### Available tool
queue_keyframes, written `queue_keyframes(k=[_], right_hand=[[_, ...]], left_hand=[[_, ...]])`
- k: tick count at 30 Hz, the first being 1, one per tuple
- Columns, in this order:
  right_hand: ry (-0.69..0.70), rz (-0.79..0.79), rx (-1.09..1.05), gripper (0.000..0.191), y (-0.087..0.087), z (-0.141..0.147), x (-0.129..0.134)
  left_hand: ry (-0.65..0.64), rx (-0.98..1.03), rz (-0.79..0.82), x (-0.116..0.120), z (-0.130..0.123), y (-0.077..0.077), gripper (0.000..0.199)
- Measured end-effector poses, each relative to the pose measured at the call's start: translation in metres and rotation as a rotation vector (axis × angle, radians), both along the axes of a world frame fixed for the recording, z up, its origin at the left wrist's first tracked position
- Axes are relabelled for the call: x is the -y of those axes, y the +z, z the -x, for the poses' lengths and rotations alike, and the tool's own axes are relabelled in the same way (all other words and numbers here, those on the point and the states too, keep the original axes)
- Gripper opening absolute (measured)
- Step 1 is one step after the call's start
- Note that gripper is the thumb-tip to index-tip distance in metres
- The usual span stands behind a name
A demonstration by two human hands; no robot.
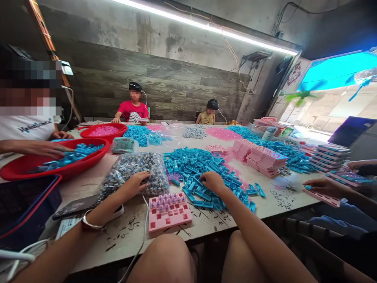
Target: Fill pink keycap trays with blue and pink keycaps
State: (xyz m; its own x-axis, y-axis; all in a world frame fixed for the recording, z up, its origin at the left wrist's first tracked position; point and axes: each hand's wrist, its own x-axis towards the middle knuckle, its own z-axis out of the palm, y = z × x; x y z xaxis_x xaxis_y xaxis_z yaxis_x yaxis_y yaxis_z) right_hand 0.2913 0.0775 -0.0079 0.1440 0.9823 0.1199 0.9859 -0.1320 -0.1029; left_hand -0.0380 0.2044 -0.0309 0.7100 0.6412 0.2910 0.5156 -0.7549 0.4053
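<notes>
My left hand (138, 184) rests on a clear plastic bag (118, 169) full of small grey, white and blue parts. Its fingers are curled, and whether they hold a part is too small to tell. My right hand (212, 182) is at the near side of a pile of blue plastic pieces (188, 165), fingers bent down into it, their tips hidden. Between my hands, near the table edge, lies a pink tray (170, 214) with square holes. Clear, purplish pieces (166, 201) sit in its back rows.
At the left are red basins (8, 173), a dark blue crate (29, 212) and a phone (76, 206). Stacked pink trays (265, 157) stand right of the pile. A white cable (145, 224) runs beside the tray. Other people work around the table; a person's hand (326, 188) is at the right.
</notes>
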Motion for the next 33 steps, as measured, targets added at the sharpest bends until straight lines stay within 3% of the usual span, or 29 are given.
queue_keyframes(k=[5,14,19,24,33], right_hand=[[-0.023,-0.093,-0.131,0.026,0.002,0.0,0.004],[0.105,-0.186,-0.411,0.024,0.003,0.007,0.013],[0.176,-0.181,-0.485,0.023,0.001,0.012,0.014],[0.145,-0.235,-0.509,0.023,0.005,0.017,0.015],[0.125,-0.348,-0.515,0.023,0.007,0.016,0.014]], left_hand=[[-0.003,0.056,0.009,0.005,0.0,0.0,0.025],[0.054,0.08,0.006,0.011,-0.002,0.003,0.035],[0.075,0.046,-0.001,0.014,-0.002,0.003,0.032],[0.065,0.056,-0.027,0.013,-0.002,-0.002,0.044],[0.105,0.039,-0.073,0.012,0.0,0.0,0.033]])
